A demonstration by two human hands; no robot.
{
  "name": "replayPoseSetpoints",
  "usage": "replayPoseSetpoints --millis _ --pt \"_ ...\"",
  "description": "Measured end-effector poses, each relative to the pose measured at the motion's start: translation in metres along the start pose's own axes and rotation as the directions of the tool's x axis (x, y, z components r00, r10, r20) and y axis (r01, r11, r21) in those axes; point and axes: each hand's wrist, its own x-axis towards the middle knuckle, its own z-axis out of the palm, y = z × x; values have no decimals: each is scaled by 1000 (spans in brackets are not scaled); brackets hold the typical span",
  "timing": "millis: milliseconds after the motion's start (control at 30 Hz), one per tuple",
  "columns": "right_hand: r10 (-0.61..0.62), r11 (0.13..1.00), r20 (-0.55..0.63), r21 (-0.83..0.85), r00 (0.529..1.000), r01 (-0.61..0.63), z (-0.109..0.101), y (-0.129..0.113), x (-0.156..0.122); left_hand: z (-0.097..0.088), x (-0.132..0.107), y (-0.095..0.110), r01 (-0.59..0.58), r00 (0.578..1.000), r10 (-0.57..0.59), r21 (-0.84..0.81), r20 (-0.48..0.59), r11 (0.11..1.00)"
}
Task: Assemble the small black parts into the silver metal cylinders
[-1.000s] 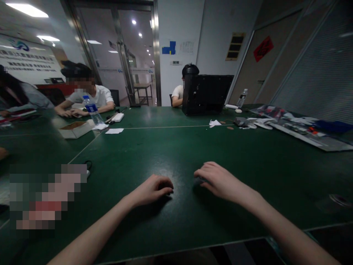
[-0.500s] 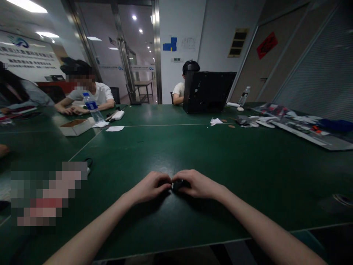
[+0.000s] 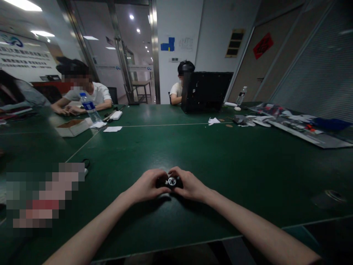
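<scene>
Both my hands meet over the green table (image 3: 138, 147), low in the middle of the head view. Between them is a small dark object with a round, silvery, spoked face (image 3: 172, 181) turned up towards me; its exact kind I cannot make out. My left hand (image 3: 150, 186) is closed around its left side, thumb near and fingers far. On the other side my right hand (image 3: 191, 186) grips it in the same curled way. The fingers hide most of the dark body.
Right of my forearm stands a dark cylinder (image 3: 329, 198). A blurred-out patch (image 3: 46, 195) covers something at left. Farther off are an open box (image 3: 72, 129), a water bottle (image 3: 89, 106), a black case (image 3: 206, 92) and a cluttered board (image 3: 300, 129). Two people sit across the table, another at far left.
The dark object has turned so that its silvery round face shows. My right hand has shifted slightly left, and the left hand now closes on the object too. The view has swung slightly right.
</scene>
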Motion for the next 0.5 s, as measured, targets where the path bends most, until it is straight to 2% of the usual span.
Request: replayPoseSetpoints --millis 200,500 --pt "3 1000 -38 3 999 -3 6 2 1 1 1 2 -20 999 22 63 -32 998" --pt "16 1000 -34 9 999 -16 6 2 0 0 -1 4 -42 997 44 49 -59 998"
